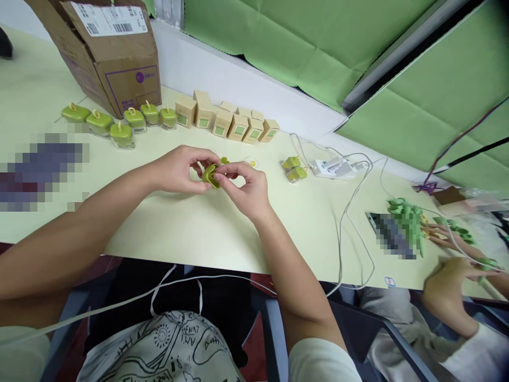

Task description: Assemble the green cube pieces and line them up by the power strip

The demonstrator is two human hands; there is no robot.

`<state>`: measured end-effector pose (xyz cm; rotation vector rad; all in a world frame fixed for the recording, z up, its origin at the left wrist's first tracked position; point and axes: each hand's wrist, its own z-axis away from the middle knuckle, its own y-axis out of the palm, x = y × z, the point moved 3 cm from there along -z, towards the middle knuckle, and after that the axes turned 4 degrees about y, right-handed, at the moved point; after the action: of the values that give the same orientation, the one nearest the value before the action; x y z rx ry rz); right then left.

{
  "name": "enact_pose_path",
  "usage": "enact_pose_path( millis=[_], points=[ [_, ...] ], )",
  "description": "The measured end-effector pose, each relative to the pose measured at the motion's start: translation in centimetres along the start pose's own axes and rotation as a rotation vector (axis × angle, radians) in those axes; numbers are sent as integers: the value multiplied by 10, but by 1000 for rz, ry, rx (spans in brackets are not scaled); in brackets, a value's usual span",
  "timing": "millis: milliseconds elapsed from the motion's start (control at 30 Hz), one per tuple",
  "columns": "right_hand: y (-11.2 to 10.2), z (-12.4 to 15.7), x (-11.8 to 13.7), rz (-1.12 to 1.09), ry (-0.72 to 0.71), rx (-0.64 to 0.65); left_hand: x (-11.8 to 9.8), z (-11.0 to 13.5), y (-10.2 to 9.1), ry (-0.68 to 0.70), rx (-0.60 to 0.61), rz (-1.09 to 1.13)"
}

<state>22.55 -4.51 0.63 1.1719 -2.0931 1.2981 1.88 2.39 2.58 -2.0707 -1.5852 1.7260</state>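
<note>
Both my hands meet over the middle of the pale table (191, 228). My left hand (178, 168) and my right hand (246, 188) pinch one small green soft piece (210, 175) between their fingertips, just above the tabletop. A smaller green bit (225, 159) and a clear lid with a yellow spot (251, 163) lie right behind my fingers.
A row of green-lidded clear cases (119, 124) and small tan boxes (230, 124) stands at the back, by an open cardboard carton (115, 53). Two green items (295, 168), a white charger (334, 168) and cables lie right. Another person's hands (453, 286) work among green pieces at the far right.
</note>
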Motion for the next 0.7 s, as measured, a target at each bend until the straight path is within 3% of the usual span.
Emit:
enact_pose_path(
  millis=[200, 467, 700],
  points=[
    [-2, 1, 5, 23, -63, -82, 1, 0, 1, 38, -64, 58],
    [-3, 3, 10, 45, -112, -18, 10, 0, 0, 70, -73, 159],
    [4, 4, 10, 102, -7, 18, 9, 1, 2, 30, 1, 135]
  ],
)
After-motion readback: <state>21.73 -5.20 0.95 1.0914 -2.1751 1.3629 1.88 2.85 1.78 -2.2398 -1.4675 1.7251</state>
